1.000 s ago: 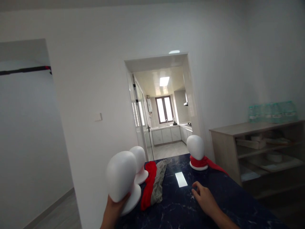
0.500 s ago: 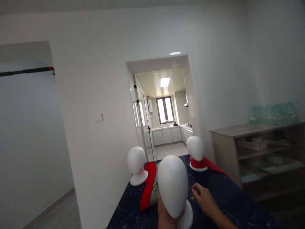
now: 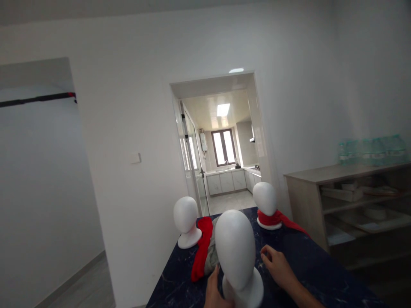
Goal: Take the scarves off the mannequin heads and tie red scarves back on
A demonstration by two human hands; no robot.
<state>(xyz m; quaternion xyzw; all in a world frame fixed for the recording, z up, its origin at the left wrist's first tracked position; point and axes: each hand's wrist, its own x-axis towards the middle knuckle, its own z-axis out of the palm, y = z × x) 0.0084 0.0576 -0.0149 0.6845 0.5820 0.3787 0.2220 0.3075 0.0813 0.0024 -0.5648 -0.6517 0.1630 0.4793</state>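
Observation:
A white mannequin head (image 3: 236, 250) stands upright close to me on the dark blue table. At the left of its neck and base is my left hand (image 3: 214, 288), its fingers apart; I cannot tell whether it touches the base. My right hand (image 3: 278, 265) hovers to the right of the head, fingers loosely curled with a gap at the thumb, holding nothing. Behind the near head lie a red scarf (image 3: 203, 248) and a grey cloth (image 3: 212, 256), partly hidden by it. Another white mannequin head (image 3: 185, 215) stands at the back left.
At the back right, a third mannequin head (image 3: 265, 198) wears a red scarf (image 3: 269, 218) around its neck, one end trailing right. The marbled table (image 3: 302, 265) narrows toward a kitchen doorway. A wooden shelf unit (image 3: 303, 192) with water bottles (image 3: 379, 150) stands right.
My left hand has moved left and down from the near head's neck, and its fingers show more. The near head's base is now more upright below it. My right hand has barely moved.

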